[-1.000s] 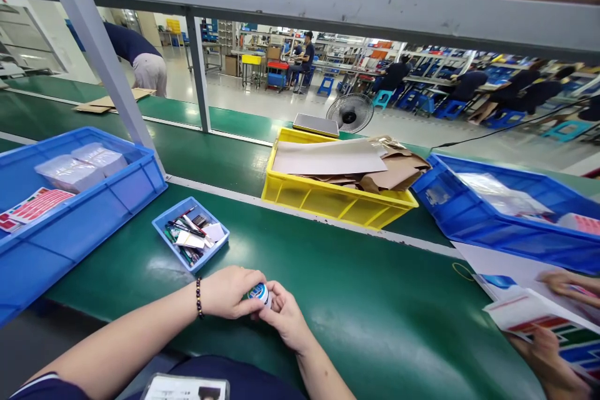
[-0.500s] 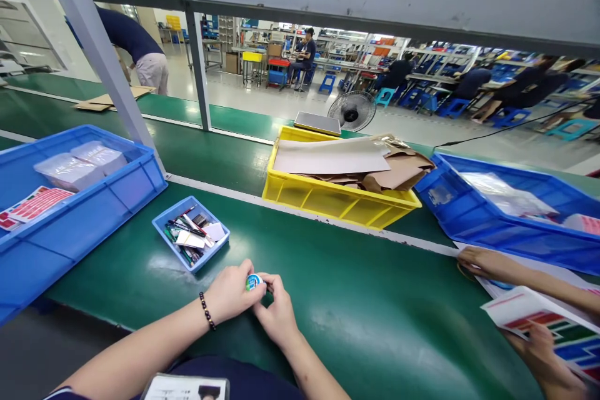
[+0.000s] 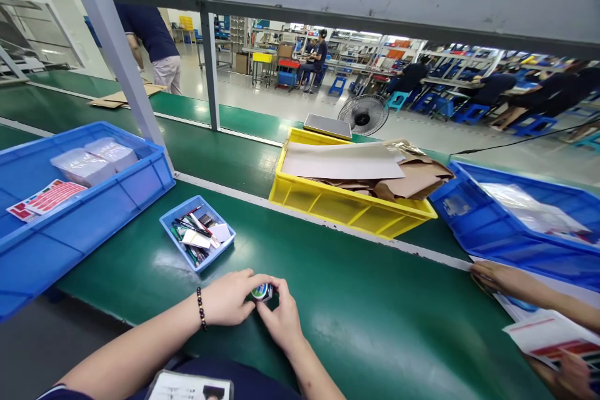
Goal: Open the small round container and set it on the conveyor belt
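Observation:
A small round container [image 3: 261, 292] with a white, green and blue top and a dark side is held between my two hands, low over the green work surface [image 3: 375, 300]. My left hand [image 3: 230, 297], with a beaded bracelet at the wrist, grips it from the left with thumb and fingers. From the right, the fingertips and thumb of my right hand [image 3: 281, 314] close around it. Beyond my left hand sits a small blue tray [image 3: 199, 267] of pens, cards and small items.
A large blue bin [image 3: 117, 200] stands left, a yellow bin [image 3: 347, 215] of paper and cardboard ahead, another blue bin [image 3: 497, 231] right. At the right edge, another person's hands [image 3: 501, 278] handle printed sheets [image 3: 548, 334]. A metal frame [image 3: 122, 56] rises ahead.
The view has turned slightly left, so things appear shifted right. My fingers have moved around the round container, and more of its dark side shows. The other person's printed sheet has moved lower.

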